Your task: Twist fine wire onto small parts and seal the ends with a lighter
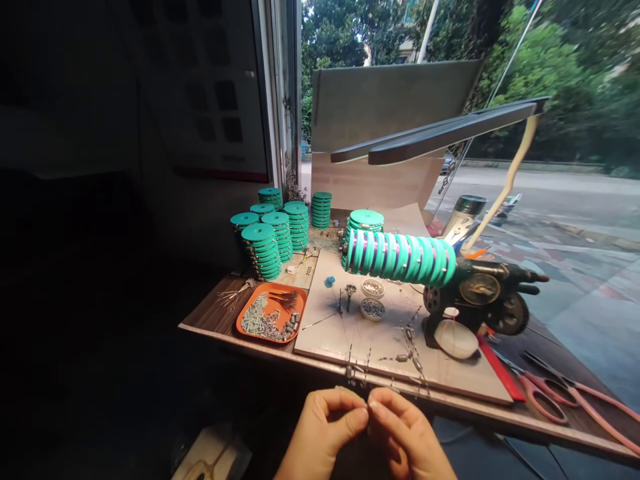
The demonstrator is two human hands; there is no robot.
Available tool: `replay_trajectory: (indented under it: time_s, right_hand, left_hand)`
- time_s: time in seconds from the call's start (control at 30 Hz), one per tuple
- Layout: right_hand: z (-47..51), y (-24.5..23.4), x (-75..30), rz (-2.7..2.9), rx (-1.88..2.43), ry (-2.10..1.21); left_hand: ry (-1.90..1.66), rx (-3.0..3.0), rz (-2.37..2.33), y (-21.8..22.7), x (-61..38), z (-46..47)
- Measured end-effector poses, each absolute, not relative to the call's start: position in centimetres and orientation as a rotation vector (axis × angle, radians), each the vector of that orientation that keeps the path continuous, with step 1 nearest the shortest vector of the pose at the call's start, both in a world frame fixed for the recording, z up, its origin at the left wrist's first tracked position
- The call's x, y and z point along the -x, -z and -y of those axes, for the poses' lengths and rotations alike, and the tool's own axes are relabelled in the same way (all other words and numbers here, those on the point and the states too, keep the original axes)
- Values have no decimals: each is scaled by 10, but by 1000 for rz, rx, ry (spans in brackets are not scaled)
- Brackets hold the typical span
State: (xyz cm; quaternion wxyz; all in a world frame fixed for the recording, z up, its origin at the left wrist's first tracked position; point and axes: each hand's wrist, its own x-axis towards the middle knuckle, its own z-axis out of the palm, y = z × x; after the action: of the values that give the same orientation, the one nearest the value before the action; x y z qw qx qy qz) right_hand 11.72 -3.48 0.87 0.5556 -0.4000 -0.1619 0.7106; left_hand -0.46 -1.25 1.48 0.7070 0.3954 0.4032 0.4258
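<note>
My left hand (327,427) and my right hand (407,430) meet at the bottom middle, just in front of the table's near edge. Thumb and forefinger are pinched on both, the tips almost touching. Whatever lies between them is too small to make out. Just beyond the fingertips, small metal weights with thin wires (357,375) hang along the board's edge. More wired weights (413,360) lie on the pale board (325,333). Two small round dishes, one of whitish bits (373,288) and one of grey bits (373,309), stand farther back.
An orange tray (242,327) of small metal parts sits left, with stacked green spools (260,250) behind. A row of green spools (400,257) is mounted on a dark hand-cranked machine (480,290). Scissors (545,400) and a red strip (500,370) lie right.
</note>
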Motion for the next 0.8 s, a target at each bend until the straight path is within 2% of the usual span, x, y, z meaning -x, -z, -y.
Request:
replay_trajectory:
  time_s: [0.23,0.37,0.5,0.8]
  right_hand:
    - [36,-3,-108,388,892,-1591]
    - [37,12,-111,541,947,-1431]
    - [36,22,-122,771,988,-1464]
    - [40,6,-133,1295,1273,-1209]
  left_hand:
    - [-943,-855,-939,-9,6,16]
    - [-935,-1051,-982,-7,7,14]
    - [-1023,-1351,-1172,-9,8,17]
    - [-999,-1843,-1322,-2,18,22]
